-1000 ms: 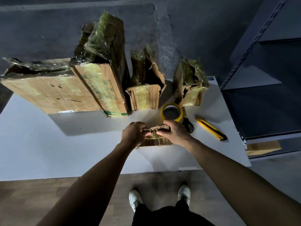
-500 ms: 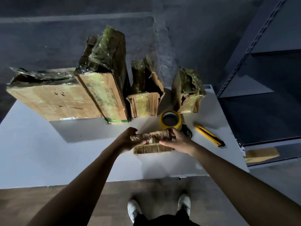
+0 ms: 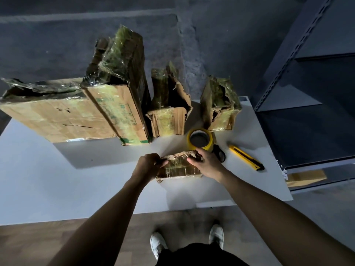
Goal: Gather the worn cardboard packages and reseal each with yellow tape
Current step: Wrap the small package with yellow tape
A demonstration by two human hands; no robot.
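A small worn cardboard package (image 3: 178, 167), wrapped in old yellowish tape, lies on the white table (image 3: 57, 185) in front of me. My left hand (image 3: 148, 166) grips its left end with curled fingers. My right hand (image 3: 206, 163) grips its right end, fingers curled over the torn top edge. Just behind it stands a yellow tape roll (image 3: 200, 140). Several bigger torn packages stand in a row at the back: a wide box (image 3: 50, 112), a tall box (image 3: 123, 104), a smaller one (image 3: 169, 116) and another (image 3: 221, 106).
Black scissors (image 3: 221, 155) lie partly hidden behind my right hand. A yellow utility knife (image 3: 245, 157) rests near the table's right edge. A dark metal shelf rack (image 3: 311, 89) stands to the right, a flat cardboard piece (image 3: 305, 177) on its low shelf. My feet stand below the table's near edge.
The camera view shifted slightly. Both hands stayed on the small package, which turned a little so more of its taped top shows between them.
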